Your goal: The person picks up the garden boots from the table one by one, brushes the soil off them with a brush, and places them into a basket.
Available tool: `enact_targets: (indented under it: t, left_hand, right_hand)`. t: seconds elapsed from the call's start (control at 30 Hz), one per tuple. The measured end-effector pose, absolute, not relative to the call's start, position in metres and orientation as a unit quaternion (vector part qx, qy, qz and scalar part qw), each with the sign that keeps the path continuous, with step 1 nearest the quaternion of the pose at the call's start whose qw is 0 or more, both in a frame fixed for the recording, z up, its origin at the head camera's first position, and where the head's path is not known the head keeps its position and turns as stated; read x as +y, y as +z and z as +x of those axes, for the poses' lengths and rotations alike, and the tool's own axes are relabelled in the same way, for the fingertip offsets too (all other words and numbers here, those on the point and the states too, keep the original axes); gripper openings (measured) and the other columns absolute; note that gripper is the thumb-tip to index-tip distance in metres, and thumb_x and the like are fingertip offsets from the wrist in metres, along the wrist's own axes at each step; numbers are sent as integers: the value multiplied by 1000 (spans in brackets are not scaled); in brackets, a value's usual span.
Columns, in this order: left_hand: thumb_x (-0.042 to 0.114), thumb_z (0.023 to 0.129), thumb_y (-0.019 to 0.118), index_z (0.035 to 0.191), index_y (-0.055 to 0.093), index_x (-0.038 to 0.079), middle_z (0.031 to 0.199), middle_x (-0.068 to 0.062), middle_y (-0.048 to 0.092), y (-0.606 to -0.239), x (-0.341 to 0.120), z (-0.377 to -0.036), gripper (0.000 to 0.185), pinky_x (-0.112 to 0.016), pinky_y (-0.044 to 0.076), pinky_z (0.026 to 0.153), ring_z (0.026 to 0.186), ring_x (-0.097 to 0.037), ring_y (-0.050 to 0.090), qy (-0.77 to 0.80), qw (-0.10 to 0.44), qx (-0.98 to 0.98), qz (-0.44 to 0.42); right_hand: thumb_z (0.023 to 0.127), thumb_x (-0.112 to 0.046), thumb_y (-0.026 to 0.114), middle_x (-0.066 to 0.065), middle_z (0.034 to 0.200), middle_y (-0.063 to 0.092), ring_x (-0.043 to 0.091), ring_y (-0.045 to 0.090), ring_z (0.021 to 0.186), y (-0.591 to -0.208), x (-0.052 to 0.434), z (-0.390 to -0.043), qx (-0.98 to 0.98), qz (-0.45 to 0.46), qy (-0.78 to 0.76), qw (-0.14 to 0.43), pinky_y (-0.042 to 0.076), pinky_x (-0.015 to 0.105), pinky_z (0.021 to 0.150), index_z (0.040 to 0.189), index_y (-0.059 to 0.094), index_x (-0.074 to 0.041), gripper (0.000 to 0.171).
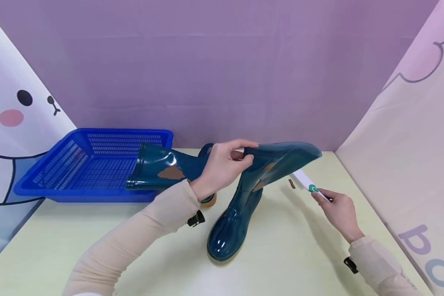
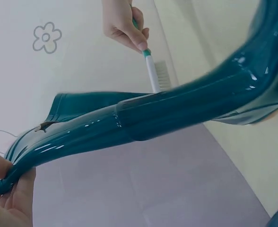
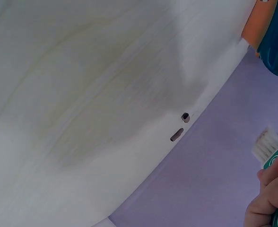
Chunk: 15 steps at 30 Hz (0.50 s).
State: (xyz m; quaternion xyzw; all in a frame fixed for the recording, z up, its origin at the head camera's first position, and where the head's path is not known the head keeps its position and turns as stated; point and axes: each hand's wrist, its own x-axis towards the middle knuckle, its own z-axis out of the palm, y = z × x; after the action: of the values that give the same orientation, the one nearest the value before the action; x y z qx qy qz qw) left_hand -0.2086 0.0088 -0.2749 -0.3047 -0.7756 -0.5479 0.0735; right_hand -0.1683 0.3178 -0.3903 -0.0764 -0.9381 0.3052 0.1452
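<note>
Two boots: one teal boot [image 1: 244, 193] upright on the table [image 1: 299, 255], other boot [image 1: 163, 168] lying by blue basket [image 1: 77, 164].
Left hand [image 1: 222, 166]: fingers pinching upright boot's top rim.
Right hand [image 1: 340, 211]: fingers curled round brush [image 1: 305, 183], just beside shaft.

The table's [image 1: 299, 255] near edge lay bare on both sides of the standing boot [image 1: 244, 197], which blocked the middle. Its bent shaft overhung the brush [image 1: 305, 183] toward the right edge, leaving a narrow gap. At the far left corner, the blue basket [image 1: 92, 164] and a second boot [image 1: 166, 170] closed the way
</note>
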Motion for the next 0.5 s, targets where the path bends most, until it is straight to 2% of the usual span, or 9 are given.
enact_targets:
  t: [0.03, 0.1, 0.17, 0.27, 0.33, 0.37, 0.5]
  left_hand:
    - [9, 88, 56, 112, 65, 17, 45, -7, 42, -275, 7, -209, 27, -23, 25, 37, 41, -18, 39, -548, 76, -776, -303]
    - [10, 88, 58, 112, 65, 17, 57, -6, 57, -275, 4, -210, 26, -23, 32, 39, 49, -13, 51, -547, 84, -777, -300]
    - [10, 87, 59, 112, 65, 15, 79, -4, 68, -276, 1, -212, 25, -21, 44, 47, 63, -10, 62, -547, 91, -778, -296]
    - [12, 86, 62, 110, 65, 13, 114, 1, 64, -277, -5, -213, 24, -24, 55, 68, 87, -10, 66, -550, 94, -781, -281]
    - [15, 85, 64, 107, 65, 12, 120, 2, 62, -278, -8, -213, 22, -26, 54, 76, 91, -12, 66, -547, 97, -786, -270]
    - [16, 85, 65, 106, 65, 11, 121, 1, 61, -278, -10, -213, 22, -27, 54, 77, 91, -13, 66, -546, 101, -788, -265]
    - [20, 84, 67, 108, 65, 12, 112, -2, 66, -279, -13, -212, 25, -26, 55, 68, 87, -14, 67, -530, 123, -800, -252]
  right_hand:
    - [88, -37, 58, 14, 82, 70, 7, 46, 56, -390, 317, -168, -937, -77, 307, 146, 34, 23, 47, 110, 66, -2, 42]
    - [88, -37, 59, 12, 79, 69, 5, 44, 54, -391, 317, -168, -936, -79, 308, 149, 33, 23, 46, 110, 67, -2, 42]
    - [88, -38, 59, 12, 79, 69, 5, 43, 53, -392, 316, -169, -936, -81, 311, 146, 33, 24, 46, 110, 66, -2, 43]
    - [88, -40, 58, 12, 81, 69, 6, 43, 52, -394, 313, -170, -935, -82, 318, 133, 33, 24, 45, 112, 65, -2, 46]
    - [88, -41, 57, 13, 82, 69, 6, 42, 50, -394, 311, -170, -935, -81, 320, 125, 34, 24, 44, 113, 65, -2, 47]
    - [88, -41, 57, 14, 83, 69, 6, 42, 50, -395, 310, -170, -935, -80, 322, 124, 34, 24, 44, 113, 64, -1, 48]
    - [89, -39, 57, 15, 83, 68, 6, 41, 49, -393, 307, -172, -934, -74, 324, 130, 33, 24, 43, 113, 64, -1, 46]
